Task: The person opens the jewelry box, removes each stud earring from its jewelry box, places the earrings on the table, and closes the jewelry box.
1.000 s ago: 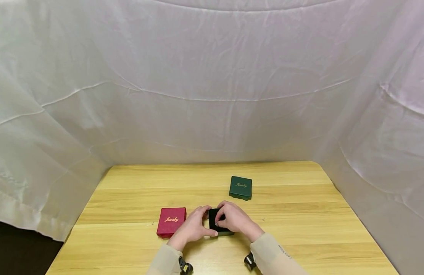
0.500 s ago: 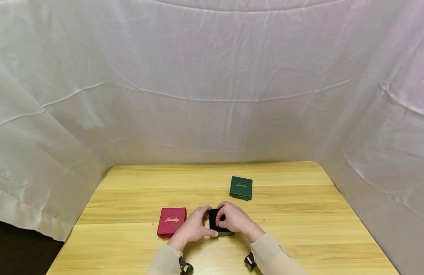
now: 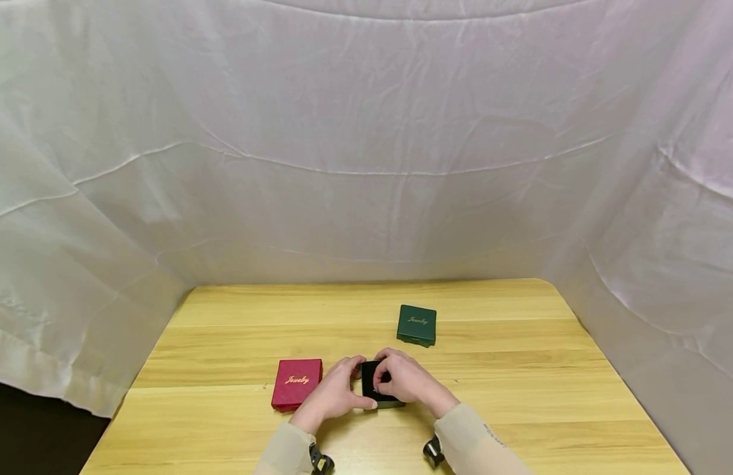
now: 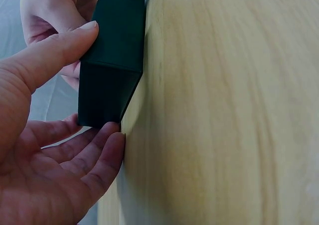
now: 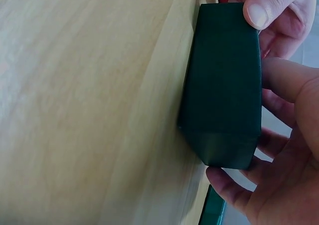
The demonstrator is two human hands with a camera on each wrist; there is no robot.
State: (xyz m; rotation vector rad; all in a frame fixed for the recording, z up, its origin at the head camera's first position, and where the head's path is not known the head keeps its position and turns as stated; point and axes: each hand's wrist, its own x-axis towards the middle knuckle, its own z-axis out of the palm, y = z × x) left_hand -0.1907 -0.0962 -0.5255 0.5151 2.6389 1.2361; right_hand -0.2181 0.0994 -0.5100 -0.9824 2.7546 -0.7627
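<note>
An uncovered dark green jewelry box (image 3: 391, 403) with a black inside sits near the front of the table. My left hand (image 3: 338, 390) grips it from the left, the thumb (image 4: 82, 41) on its near wall and the fingers around the left and far side. Over the opening, my right hand (image 3: 405, 379) has its thumb and index finger pinched together inside the box. A tiny light speck (image 3: 375, 390) shows at those fingertips; its kind is too small to make out. Both wrist views show the box's outer walls (image 5: 222, 70), and its inside is hidden there.
A green lid (image 3: 416, 323) lettered "Jewelry" lies farther back, right of the hands. A red jewelry box (image 3: 297, 382) stands left of my left hand. Pale cloth (image 3: 366, 218) hangs behind and beside the wooden table (image 3: 550, 396).
My right hand's fingertips shift very slightly within the box. The left hand, the box, the green lid and the red box stay in place.
</note>
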